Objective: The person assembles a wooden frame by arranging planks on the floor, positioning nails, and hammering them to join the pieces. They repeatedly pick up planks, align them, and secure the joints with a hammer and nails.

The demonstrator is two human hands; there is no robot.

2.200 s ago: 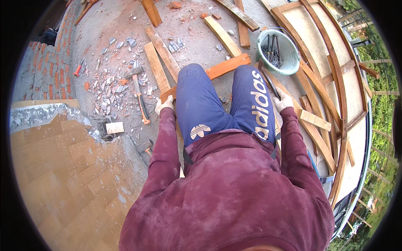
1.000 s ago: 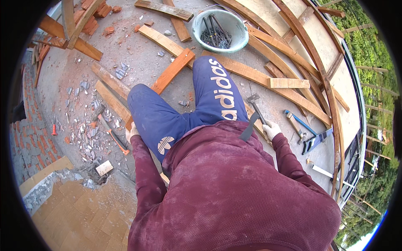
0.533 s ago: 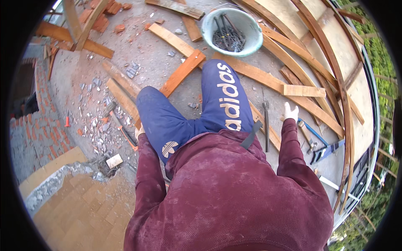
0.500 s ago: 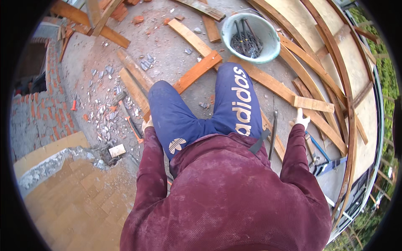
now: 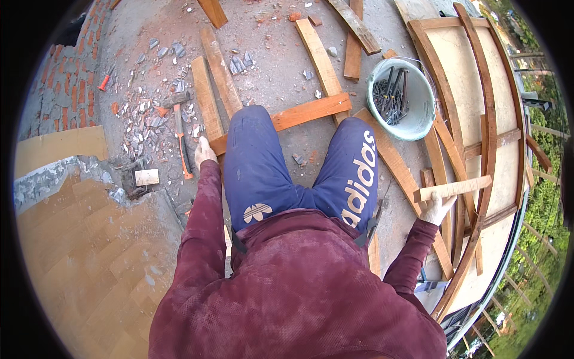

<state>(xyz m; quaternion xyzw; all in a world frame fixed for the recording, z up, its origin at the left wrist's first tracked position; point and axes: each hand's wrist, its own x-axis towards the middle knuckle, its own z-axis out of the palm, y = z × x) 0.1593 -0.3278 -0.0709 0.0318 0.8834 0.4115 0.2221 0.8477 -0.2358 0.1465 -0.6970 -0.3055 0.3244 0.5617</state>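
Note:
I sit on a concrete floor in blue trousers and a maroon top. My right hand [image 5: 436, 207] is closed around a short pale wooden batten [image 5: 454, 188], lifted off the ground beside a curved timber frame [image 5: 490, 125]. My left hand [image 5: 204, 152] rests on the floor at the end of an orange-brown plank [image 5: 299, 113] that runs under my knees. An orange-handled hammer [image 5: 181, 134] lies just left of that hand.
A pale green bucket [image 5: 399, 99] full of long nails stands ahead on the right. Loose planks [image 5: 320, 57] and broken tile and brick rubble [image 5: 149, 107] litter the concrete. A brick wall [image 5: 66, 90] and a tiled surface [image 5: 78, 251] lie to the left.
My view swung back left. My right hand, reaching out open a moment ago, now grips the short batten. My left hand stays planted on the floor by the plank.

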